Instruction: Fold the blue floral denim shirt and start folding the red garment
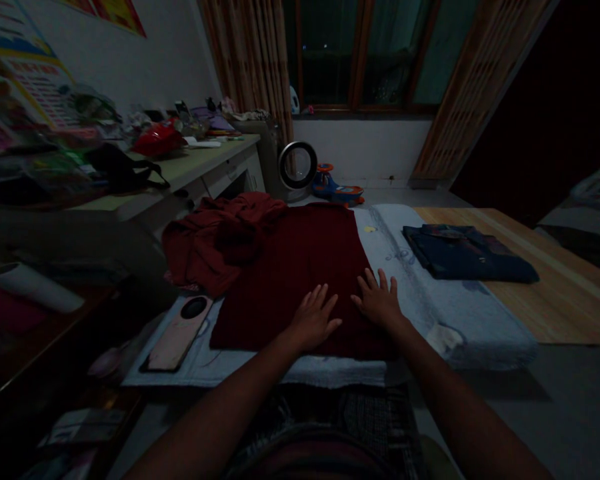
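Note:
A dark red garment (275, 287) lies spread flat on a light blue cloth (410, 293). My left hand (314, 317) rests on its lower middle part, fingers spread. Close by, my right hand (379, 301) lies palm down across the garment's right edge, its fingers also apart. Neither hand grips anything. A crumpled lighter red garment (205, 240) sits against the far left side of the flat one. On the cloth's near left corner is a smartphone (180, 337) with a big round camera, back side up.
Folded dark blue clothing (470, 253) lies on the right, partly over a wooden board (555, 267). A cluttered desk (180, 173) runs along the left wall. Beyond stand a ring-shaped fan (297, 167) and a blue and orange ride-on toy (335, 190) under the window.

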Demonstrator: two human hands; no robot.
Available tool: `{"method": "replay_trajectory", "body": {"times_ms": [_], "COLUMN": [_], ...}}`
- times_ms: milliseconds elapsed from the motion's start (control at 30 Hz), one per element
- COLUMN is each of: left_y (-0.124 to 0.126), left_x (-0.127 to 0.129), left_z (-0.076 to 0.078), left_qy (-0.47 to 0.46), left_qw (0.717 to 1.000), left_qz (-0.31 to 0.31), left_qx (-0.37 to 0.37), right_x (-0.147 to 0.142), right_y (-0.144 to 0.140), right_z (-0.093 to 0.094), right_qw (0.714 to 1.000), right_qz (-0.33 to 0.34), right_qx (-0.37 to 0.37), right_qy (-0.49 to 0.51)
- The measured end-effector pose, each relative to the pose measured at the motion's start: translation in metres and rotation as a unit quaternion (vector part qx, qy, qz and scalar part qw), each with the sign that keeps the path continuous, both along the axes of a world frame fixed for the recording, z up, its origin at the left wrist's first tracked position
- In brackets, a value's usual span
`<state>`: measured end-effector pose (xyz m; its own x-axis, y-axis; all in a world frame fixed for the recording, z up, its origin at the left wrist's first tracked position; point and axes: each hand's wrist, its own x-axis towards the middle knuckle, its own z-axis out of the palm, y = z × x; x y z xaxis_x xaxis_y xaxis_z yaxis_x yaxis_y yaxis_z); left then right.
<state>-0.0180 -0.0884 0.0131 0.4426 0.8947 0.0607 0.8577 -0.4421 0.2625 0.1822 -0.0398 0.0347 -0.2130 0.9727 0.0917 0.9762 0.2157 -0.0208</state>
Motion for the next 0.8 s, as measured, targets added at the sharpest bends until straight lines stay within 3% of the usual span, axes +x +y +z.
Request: {"method": "replay_trajectory", "body": {"times_ms": [133, 233, 333, 433, 500, 600, 667, 800], "left_y": [-0.017, -0.029, -0.043, -0.06, -0.072, -0.088, -0.093, -0.093], "left_x": [-0.018, -0.044, -0.088, -0.14, -0.171, -0.204, -0.218, -0.233], "left_z": [0.009, 0.018, 0.027, 0.032, 0.032, 0.028, 0.024, 0.024], "left_qy": [-0.062, -0.108, -0.125, -0.075, 0.001, 0.103, 0.13, 0.126], "left_qw": [0.998, 0.99, 0.969, 0.928, 0.894, 0.856, 0.851, 0.87], "left_qz": [0.01, 0.06, 0.16, 0.309, 0.408, 0.493, 0.504, 0.476], "left_qx": [0.01, 0.065, 0.142, 0.196, 0.183, 0.115, 0.068, 0.019], "right_x": [-0.022, -0.039, -0.044, -0.043, -0.041, -0.04, -0.04, -0.04], "right_y": [-0.008, -0.016, -0.02, -0.019, -0.018, -0.017, -0.017, -0.017], "right_z": [0.012, 0.003, -0.013, -0.021, -0.023, -0.023, -0.023, -0.025], "right_qw": [0.993, 0.98, 0.98, 0.98, 0.979, 0.979, 0.978, 0.976], "right_qz": [0.103, 0.173, 0.171, 0.17, 0.171, 0.171, 0.175, 0.177], "right_qx": [0.008, -0.022, -0.036, -0.031, -0.027, -0.023, -0.021, -0.014], "right_qy": [0.061, 0.092, 0.095, 0.103, 0.107, 0.111, 0.114, 0.122]}}
